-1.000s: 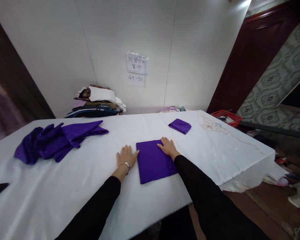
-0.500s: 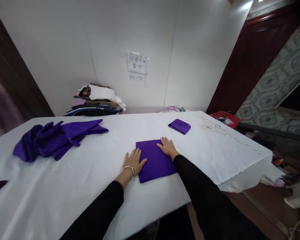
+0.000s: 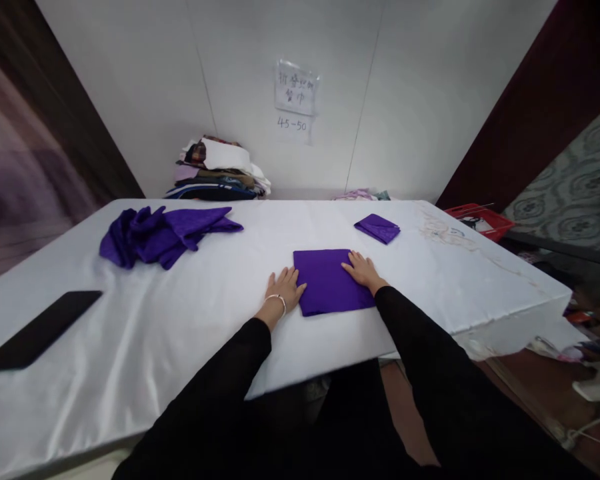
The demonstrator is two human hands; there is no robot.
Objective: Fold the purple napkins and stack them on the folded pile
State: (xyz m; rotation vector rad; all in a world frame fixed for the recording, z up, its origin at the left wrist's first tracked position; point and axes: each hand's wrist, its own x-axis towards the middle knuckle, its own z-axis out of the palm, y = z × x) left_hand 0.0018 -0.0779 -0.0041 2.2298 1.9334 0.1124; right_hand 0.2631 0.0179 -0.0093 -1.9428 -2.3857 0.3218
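Note:
A purple cloth napkin [image 3: 325, 283], folded to a rough square, lies flat near the table's front edge. My left hand [image 3: 285, 287], a silver bangle at its wrist, rests at the napkin's left edge with fingers spread and the thumb on the cloth. On the napkin's upper right part lies my right hand [image 3: 363, 270], fingers stretched out. Farther back to the right is a smaller folded purple napkin [image 3: 379, 228]. Crumpled purple cloth [image 3: 170, 233] sits in a heap at the back left.
White cloth covers the table [image 3: 220, 300]. A flat dark object [image 3: 43, 330] lies at the left. Behind the table is a pile of folded clothes [image 3: 223, 170], below a handwritten sign [image 3: 296, 93] on the wall. A red basket [image 3: 493, 223] stands beyond the right edge.
The camera view has tilted down and turned left, bringing more of the dark flat object into sight. Both hands stay on the napkin in nearly the same places.

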